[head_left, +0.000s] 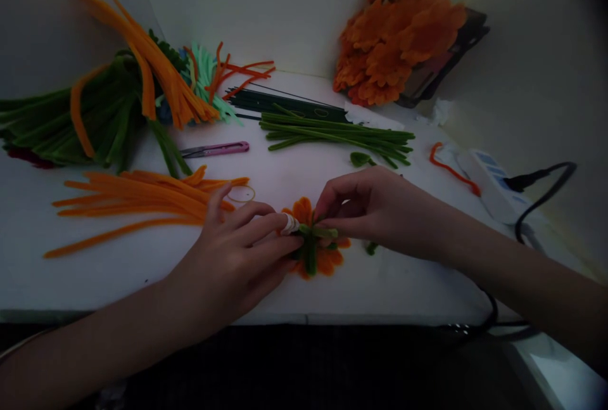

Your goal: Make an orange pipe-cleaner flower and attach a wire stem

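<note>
An orange pipe-cleaner flower (330,262) with green pieces across its back lies between my hands near the table's front edge. My left hand (242,255) grips its left side; white wrapping covers one fingertip. With thumb and index finger together, my right hand (363,207) pinches a green pipe cleaner (327,232) at the flower's centre. The fingertips partly hide the flower's middle. Left of my left hand lie loose orange pipe cleaners (133,198). Just beyond my right hand sits a small green leaf shape (360,159).
Green pipe cleaners (337,133) and dark stem wires (285,104) lie farther back. Pink-handled snips (218,149) rest near a large green bundle (95,112). Finished orange flowers (399,36) stand at the back right. A power strip (494,185) with a black cable is at right.
</note>
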{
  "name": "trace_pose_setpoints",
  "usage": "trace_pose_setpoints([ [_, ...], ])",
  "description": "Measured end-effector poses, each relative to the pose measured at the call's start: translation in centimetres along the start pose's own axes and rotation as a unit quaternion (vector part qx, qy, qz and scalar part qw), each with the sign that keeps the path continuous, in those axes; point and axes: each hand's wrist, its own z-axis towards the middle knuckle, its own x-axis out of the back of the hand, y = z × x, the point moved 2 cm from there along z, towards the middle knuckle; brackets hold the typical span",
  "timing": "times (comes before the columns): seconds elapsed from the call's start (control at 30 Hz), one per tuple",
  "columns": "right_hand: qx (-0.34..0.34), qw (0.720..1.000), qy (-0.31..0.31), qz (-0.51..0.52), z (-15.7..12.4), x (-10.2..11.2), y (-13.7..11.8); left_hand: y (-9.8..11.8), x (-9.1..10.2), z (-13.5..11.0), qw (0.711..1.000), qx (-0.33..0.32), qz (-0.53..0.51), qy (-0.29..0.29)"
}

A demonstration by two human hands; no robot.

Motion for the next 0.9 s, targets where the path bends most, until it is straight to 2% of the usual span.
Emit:
trace_pose_setpoints([
  [0.13,0.018,0.997,0.041,-0.067,-0.4,-0.4,-0.1,0.0,-0.1,-0.1,1.000,-0.005,-0.008,0.018],
  [0.23,0.019,0.994,0.065,-0.081,-0.6,-0.8,0.0,0.0,-0.2,-0.1,1.000,-0.004,-0.002,0.017],
  [0.6,0.032,0.994,0.080,-0.073,-0.6,-1.2,0.7,0.1,-0.1,0.1,1.000,-0.012,-0.005,0.019],
  [0.77,0.026,0.999,0.031,-0.035,-0.8,-0.3,0.5,0.0,-0.1,0.1,1.000,-0.010,-0.006,0.026],
  [0.9,0.079,0.991,0.063,-0.091,-1.9,1.0,0.7,0.0,-0.1,0.0,1.000,-0.005,-0.004,0.027],
])
